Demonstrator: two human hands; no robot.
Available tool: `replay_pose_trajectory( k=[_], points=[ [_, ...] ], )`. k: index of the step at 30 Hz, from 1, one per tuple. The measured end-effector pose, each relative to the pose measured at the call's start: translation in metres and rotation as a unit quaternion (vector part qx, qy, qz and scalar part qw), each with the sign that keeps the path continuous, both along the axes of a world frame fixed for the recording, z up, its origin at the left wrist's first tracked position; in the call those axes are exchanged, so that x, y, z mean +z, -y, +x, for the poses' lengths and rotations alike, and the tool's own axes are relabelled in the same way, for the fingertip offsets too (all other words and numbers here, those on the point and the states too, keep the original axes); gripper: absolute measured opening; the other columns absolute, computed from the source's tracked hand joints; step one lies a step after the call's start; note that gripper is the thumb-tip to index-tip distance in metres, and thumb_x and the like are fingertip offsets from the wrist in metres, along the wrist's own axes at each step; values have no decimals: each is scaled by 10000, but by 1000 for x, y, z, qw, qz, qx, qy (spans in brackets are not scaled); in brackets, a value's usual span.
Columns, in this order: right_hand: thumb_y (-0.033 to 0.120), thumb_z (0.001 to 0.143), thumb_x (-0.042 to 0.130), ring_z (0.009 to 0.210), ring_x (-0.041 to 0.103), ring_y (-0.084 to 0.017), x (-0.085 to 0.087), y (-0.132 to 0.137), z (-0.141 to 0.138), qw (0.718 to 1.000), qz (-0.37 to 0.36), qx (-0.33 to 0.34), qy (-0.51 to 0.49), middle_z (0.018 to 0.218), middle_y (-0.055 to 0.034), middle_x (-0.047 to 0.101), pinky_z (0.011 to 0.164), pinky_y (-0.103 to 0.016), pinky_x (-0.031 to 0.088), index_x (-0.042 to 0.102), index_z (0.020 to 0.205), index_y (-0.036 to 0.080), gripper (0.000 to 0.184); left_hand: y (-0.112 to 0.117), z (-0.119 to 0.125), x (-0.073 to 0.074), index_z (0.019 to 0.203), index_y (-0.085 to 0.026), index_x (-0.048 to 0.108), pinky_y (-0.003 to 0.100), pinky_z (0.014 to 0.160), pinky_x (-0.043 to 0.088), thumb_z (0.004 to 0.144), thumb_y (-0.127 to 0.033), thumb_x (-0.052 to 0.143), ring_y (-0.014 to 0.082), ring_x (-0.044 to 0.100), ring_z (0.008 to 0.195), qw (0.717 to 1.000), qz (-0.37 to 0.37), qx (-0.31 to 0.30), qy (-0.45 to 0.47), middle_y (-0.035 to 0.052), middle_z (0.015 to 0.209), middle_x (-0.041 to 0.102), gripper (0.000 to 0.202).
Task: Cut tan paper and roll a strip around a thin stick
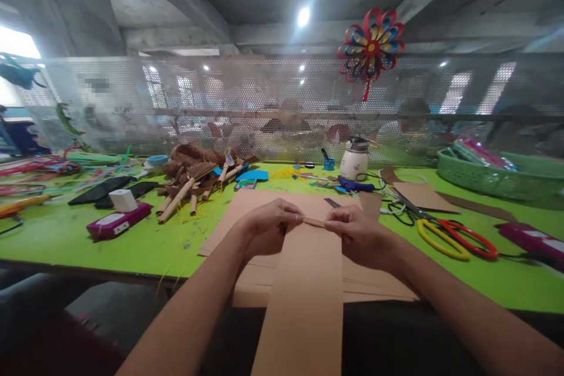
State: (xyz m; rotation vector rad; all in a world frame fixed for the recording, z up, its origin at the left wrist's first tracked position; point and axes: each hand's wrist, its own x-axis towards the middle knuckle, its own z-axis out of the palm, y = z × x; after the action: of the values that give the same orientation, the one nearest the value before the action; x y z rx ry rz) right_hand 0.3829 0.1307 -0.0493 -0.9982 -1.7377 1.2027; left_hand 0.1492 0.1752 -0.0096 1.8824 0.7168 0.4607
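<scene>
A long strip of brown kraft paper [311,288] runs from the table toward me and hangs past the edge. Its far end is turned over into a narrow fold. My left hand [271,223] pinches the left corner of that fold between thumb and fingers. On the right corner, my right hand [355,228] grips the fold the same way. Beneath both hands lie larger brown paper sheets [247,202], stacked unevenly. A dark flat blade or ruler [332,202] rests just beyond my right hand.
Scissors with yellow and red handles [458,239] lie at right, near a blue glue gun [356,184] and a white jar [353,160]. Rolled brown paper pieces [185,191] pile at left, beyond a purple power strip [118,220]. A green basket [502,179] stands far right.
</scene>
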Motion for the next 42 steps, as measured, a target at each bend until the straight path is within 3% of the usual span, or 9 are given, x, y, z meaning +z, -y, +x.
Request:
replay_pose_trajectory(
  k=[6,9,15,24,27,31,36,39,42],
  points=[
    [423,749,664,374,389,-83,6,2,5,987,-117,18,-112,454,72,427,401,-229,321,562,747,177,267,-2,-1,2,593,-122,574,217,466,258,690,-355,663,64,356,451,997,3,61,56,-45,496,437,268],
    [442,795,614,404,470,-107,9,1,6,982,-102,8,-159,492,44,501,443,-258,406,597,803,178,264,-3,-2,3,564,-131,535,215,455,240,681,-378,681,58,340,437,994,-15,73,82,-57,483,410,310],
    [314,691,739,916,633,-213,19,-3,8,989,-9,25,-145,1055,-63,663,776,-349,511,616,1144,242,475,0,7,-2,593,-112,518,191,453,252,692,-359,718,40,358,449,977,-140,31,158,-50,520,436,333],
    [338,647,766,861,605,-225,20,-2,4,992,95,46,-63,913,-75,682,777,-352,493,725,803,185,222,12,22,-21,807,-106,633,214,571,429,725,-243,701,98,573,571,932,-320,-29,169,22,682,629,173],
    [398,685,735,765,600,-189,15,-8,7,992,37,26,-118,837,-62,665,733,-331,488,692,815,171,264,16,23,-16,818,-94,650,261,664,455,696,-237,717,148,616,678,939,-312,-18,145,76,762,679,200],
    [423,689,729,698,597,-153,10,-12,12,981,-53,5,-187,788,-22,650,685,-294,478,648,857,187,300,16,23,-10,760,-94,619,241,570,414,668,-228,725,119,564,577,947,-266,40,177,42,652,635,195],
    [417,693,721,701,608,-172,5,-8,8,987,-119,53,-94,762,-52,654,669,-299,462,658,832,127,327,8,20,-14,802,-139,597,176,467,295,724,-303,672,43,382,460,939,-223,127,229,-56,564,467,197],
    [454,747,655,675,595,-172,2,-3,0,991,-108,70,-47,762,-58,650,630,-293,445,655,881,120,359,2,20,-20,843,-139,629,184,464,288,730,-387,650,55,370,463,964,-153,137,166,-52,559,449,273],
    [460,808,570,676,570,-170,3,-4,-7,997,-5,63,33,755,-53,640,626,-290,426,661,844,128,347,-4,22,-24,765,-108,661,216,530,353,708,-420,645,102,465,566,994,-10,81,72,4,615,551,317]
  ],
)
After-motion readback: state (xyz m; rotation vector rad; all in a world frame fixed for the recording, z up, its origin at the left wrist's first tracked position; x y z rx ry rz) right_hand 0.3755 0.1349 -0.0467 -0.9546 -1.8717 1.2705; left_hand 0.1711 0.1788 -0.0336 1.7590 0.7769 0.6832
